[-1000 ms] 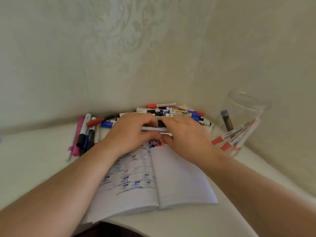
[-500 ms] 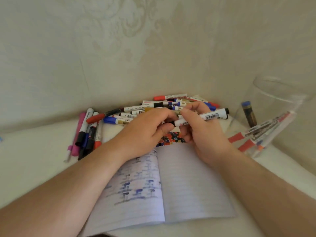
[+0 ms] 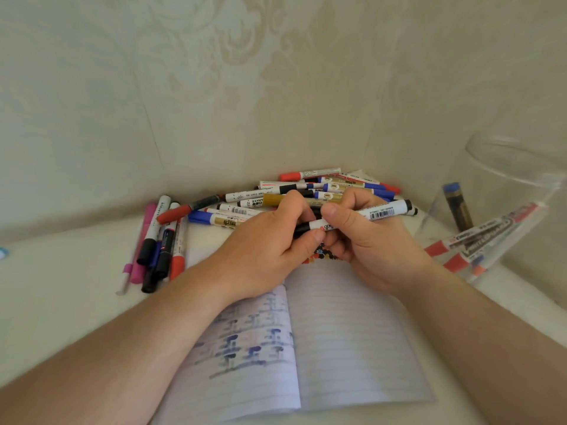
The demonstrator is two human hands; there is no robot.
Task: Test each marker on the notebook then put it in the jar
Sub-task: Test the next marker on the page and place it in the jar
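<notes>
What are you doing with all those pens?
Someone is testing markers. Both hands hold one white marker with a black cap above the open notebook: the right hand grips the barrel and the left hand pinches the cap end, probably to pull it off. The left page already has blue test marks. A pile of markers waits behind the hands, a few more lie to the left, and several sit in the clear jar on the right.
</notes>
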